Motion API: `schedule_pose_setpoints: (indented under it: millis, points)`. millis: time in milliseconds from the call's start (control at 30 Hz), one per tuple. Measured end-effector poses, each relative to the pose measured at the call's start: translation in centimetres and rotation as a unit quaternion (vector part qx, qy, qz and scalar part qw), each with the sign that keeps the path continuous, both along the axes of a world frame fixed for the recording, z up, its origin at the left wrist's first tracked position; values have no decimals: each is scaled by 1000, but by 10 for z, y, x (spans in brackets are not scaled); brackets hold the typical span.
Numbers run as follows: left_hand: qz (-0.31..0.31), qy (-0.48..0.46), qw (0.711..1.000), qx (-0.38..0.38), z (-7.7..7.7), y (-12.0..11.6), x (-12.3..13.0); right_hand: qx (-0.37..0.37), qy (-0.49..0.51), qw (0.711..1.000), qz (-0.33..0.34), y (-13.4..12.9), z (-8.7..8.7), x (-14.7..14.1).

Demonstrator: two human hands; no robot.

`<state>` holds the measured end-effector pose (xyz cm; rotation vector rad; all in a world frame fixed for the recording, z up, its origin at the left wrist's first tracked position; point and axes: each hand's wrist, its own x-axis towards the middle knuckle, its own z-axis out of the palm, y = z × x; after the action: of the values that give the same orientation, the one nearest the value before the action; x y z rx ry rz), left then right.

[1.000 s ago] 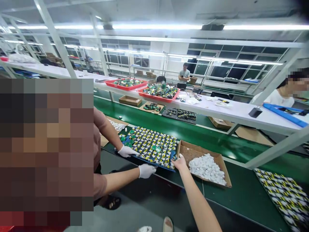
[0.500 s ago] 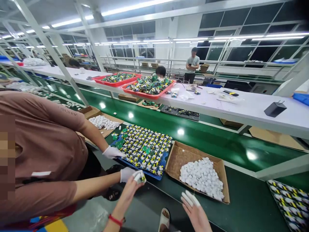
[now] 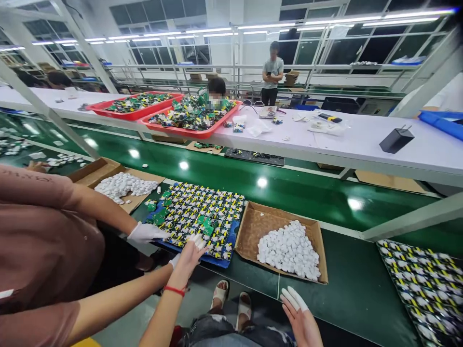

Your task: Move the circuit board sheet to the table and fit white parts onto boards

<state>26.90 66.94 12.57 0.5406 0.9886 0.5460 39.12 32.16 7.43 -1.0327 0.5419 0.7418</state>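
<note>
My left hand (image 3: 191, 255), with white fingertip covers and a red cord at the wrist, reaches over the front edge of a blue tray (image 3: 224, 262). Its fingers are bent together among rows of small circuit boards (image 3: 202, 207) with white and yellow parts; what they grip cannot be told apart from the boards. Some bare green boards (image 3: 206, 225) lie on top. My right hand (image 3: 299, 313), also with white fingertip covers, is open with nothing in it, in front of the bench edge. Beyond it a cardboard tray (image 3: 249, 226) holds a heap of small white pieces (image 3: 289, 250).
A co-worker's white-gloved hand (image 3: 146, 233) touches the tray's left side; their other arm (image 3: 123, 294) passes beside my left forearm. Another board tray (image 3: 423, 289) lies right. Red trays (image 3: 191, 132) of boards stand on the shelf (image 3: 307, 144) above. White pieces (image 3: 123, 187) lie at left.
My left hand has moved with a small board from beside the co-worker's glove up onto the tray's front edge. My right hand stays open. The whole view has shifted.
</note>
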Motion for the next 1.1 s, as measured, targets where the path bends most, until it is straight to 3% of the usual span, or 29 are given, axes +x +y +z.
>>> schedule_pose_setpoints:
  millis: [133,267,367,467,567,633,700,767,867,933,1033,1100]
  points:
    - [-13,45,997,-54,0,-28,-22,0,1,999,-33,25,8,5]
    - [-75,47,991,-102,-10,-52,-36,7,7,995,-99,49,16,8]
    - [-115,32,984,-129,-23,-48,-34,6,16,985,-171,54,22,6]
    - [-211,-5,964,-161,-26,-33,-6,2,27,969,-245,42,26,1]
    - [-384,-119,874,-271,-3,-39,41,7,23,953,-300,25,40,-12]
    - [-447,-226,808,-311,25,-62,67,20,-2,948,-317,20,57,-24]
    - [-490,-281,760,-323,55,-92,84,33,-44,947,-315,22,80,-36]
    - [-521,-285,740,-314,79,-118,93,33,-92,949,-300,30,103,-44]
    - [-531,-283,753,-267,103,-139,98,-40,-185,939,-289,48,130,-48]
    - [-512,-302,774,-220,110,-142,97,-190,-332,892,-240,60,141,-45]
    - [-487,-310,805,-138,112,-137,89,-398,-551,728,-90,77,153,-35]
    - [-474,-305,823,-77,108,-131,82,-444,-611,655,-33,88,158,-27]
